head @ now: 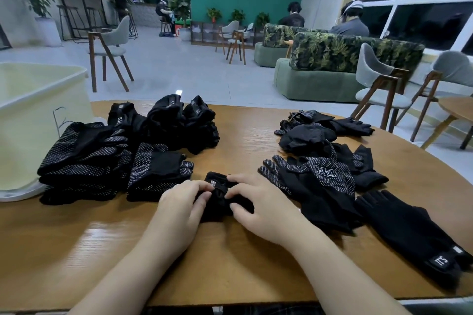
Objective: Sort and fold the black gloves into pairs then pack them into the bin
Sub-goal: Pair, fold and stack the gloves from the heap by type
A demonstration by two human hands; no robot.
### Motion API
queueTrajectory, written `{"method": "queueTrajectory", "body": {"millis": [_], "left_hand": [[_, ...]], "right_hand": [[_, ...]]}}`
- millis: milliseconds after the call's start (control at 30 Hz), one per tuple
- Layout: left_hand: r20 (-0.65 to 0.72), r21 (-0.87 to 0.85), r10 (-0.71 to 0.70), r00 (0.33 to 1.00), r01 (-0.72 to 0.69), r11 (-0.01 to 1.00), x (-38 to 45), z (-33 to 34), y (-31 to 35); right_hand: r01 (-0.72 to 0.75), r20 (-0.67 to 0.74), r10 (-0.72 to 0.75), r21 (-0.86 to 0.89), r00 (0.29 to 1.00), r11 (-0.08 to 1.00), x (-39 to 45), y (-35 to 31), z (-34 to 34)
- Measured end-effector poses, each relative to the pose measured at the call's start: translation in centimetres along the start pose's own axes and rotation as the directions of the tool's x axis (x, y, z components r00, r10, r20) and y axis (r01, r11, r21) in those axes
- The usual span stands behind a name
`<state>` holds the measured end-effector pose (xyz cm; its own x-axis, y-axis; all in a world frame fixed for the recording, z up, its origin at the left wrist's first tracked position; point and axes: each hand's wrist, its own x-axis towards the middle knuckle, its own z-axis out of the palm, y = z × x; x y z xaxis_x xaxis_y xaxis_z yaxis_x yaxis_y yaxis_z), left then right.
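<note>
A small folded bundle of black gloves point(219, 203) lies on the wooden table point(230, 263) in front of me. My left hand point(179, 210) grips its left side with curled fingers, and my right hand point(258, 204) grips its right side. Folded glove pairs are stacked at the left: dotted ones point(84, 161) in front and plain black rolls point(176, 120) behind. Loose unsorted gloves point(322, 161) are heaped at the right, with one long black glove point(409, 233) nearest the table edge. The pale bin point(38, 115) stands at the far left.
A white lid or base point(15, 195) lies under the bin. Chairs point(378, 89) and a second small table point(458, 110) stand beyond the right edge. Other people sit far back in the room.
</note>
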<state>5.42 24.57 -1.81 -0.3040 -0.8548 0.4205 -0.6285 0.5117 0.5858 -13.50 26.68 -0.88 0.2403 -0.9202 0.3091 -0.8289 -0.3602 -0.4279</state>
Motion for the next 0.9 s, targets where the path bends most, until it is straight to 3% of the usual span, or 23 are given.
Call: {"method": "queueTrajectory", "body": {"millis": [333,567,900], "left_hand": [[-0.025,-0.018,0.014,1.000,-0.015,1.000,-0.2,-0.2,-0.7],[-0.016,-0.034,0.036,0.999,-0.037,0.999,-0.2,-0.2,-1.1],[0.015,-0.052,0.028,0.999,-0.027,0.998,-0.1,0.1,-1.6]], "right_hand": [[-0.131,0.118,0.161,-0.229,0.980,0.965,1.3,-1.6,-0.2],[-0.251,0.083,0.311,-0.412,0.947,0.876,6.4,-0.1,1.0],[-0.304,0.070,0.353,-0.373,0.933,0.877,14.2,4.3,1.0]]}}
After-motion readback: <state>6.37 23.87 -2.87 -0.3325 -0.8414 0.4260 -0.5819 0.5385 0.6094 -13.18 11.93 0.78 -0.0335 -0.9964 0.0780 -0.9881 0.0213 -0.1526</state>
